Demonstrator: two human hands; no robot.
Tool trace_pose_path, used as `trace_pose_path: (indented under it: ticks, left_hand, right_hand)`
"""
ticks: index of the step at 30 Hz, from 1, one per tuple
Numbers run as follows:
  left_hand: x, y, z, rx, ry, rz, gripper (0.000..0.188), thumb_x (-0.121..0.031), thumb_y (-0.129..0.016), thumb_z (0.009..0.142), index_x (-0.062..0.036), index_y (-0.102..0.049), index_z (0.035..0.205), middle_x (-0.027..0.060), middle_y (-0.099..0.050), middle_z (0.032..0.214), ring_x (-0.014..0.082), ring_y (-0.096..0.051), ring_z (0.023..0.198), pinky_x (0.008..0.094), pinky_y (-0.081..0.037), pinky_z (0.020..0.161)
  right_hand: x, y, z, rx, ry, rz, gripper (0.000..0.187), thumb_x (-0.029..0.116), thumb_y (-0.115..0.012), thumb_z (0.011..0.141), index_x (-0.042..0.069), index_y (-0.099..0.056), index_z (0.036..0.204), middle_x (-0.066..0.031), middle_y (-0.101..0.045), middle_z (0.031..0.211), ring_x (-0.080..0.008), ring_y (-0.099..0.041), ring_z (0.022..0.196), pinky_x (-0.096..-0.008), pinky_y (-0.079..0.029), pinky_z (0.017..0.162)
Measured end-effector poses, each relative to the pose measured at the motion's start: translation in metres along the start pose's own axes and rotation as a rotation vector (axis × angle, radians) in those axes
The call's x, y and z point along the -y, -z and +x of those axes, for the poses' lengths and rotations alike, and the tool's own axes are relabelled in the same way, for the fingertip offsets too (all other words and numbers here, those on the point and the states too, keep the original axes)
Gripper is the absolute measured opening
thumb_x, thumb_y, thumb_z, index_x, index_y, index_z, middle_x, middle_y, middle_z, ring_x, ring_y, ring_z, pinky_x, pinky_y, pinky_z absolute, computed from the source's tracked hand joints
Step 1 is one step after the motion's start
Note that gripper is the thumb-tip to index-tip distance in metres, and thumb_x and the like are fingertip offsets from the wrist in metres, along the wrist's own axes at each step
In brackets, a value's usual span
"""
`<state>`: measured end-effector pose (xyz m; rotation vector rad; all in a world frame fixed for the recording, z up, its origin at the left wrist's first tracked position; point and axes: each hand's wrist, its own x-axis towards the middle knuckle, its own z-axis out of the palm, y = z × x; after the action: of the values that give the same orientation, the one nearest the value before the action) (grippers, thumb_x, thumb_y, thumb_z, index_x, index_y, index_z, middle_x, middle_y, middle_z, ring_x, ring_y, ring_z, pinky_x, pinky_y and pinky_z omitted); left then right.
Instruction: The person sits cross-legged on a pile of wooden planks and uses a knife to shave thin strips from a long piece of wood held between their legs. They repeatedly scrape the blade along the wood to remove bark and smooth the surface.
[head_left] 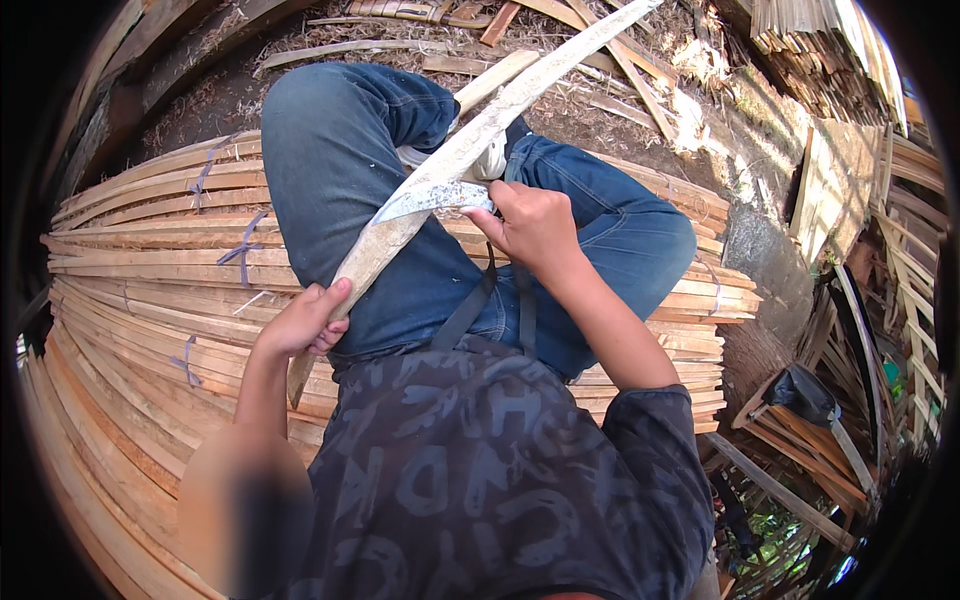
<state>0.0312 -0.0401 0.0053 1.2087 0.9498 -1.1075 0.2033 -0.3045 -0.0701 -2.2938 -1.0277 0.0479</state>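
A long pale wooden slat (500, 112) runs slantwise over my lap, from beside my left hip up to the top edge. My left hand (312, 322) is closed around its lower part, near my left thigh. In my right hand (535, 228) I grip a knife with a curved, whitish, stained blade (432, 197). Its handle is mostly hidden by my fingers. The blade lies across the slat, its tip to the left, and appears to touch the wood. Both hands are over my thighs in blue jeans (330, 150).
I sit on bundles of thin wooden strips (150, 255), tied with purple cord (243, 250). Shavings and loose offcuts (500, 22) litter the dirt ground ahead. Stacked boards (825, 50) stand at the far right, and a dark bag-like object (803, 394) sits on planks at the right.
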Motion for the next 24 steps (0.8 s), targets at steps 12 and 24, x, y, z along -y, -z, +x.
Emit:
trace_pose_path:
  ticks: [12,24]
  left_hand:
    - [0.008,0.005,0.003,0.000,0.020,-0.068,0.063,-0.064,-0.040,0.093,-0.0131,-0.033,0.058,-0.0034,-0.030,0.046,0.0058,-0.026,0.036,0.0224,-0.020,0.034]
    - [0.002,0.002,0.002,0.003,0.016,-0.065,0.063,-0.062,-0.042,0.094,-0.0121,-0.034,0.056,-0.0038,-0.032,0.048,0.0052,-0.025,0.036,0.0216,-0.020,0.034]
  right_hand:
    - [-0.024,-0.007,0.012,-0.110,0.084,-0.111,0.044,0.047,-0.067,0.081,0.010,-0.051,0.063,-0.0067,-0.053,0.051,-0.0251,-0.056,0.043,-0.0359,-0.043,0.040]
    - [-0.057,-0.002,0.022,-0.221,-0.214,-0.193,0.045,0.045,-0.066,0.083,0.009,-0.051,0.062,-0.0096,-0.054,0.053,-0.0276,-0.057,0.047,-0.0364,-0.043,0.042]
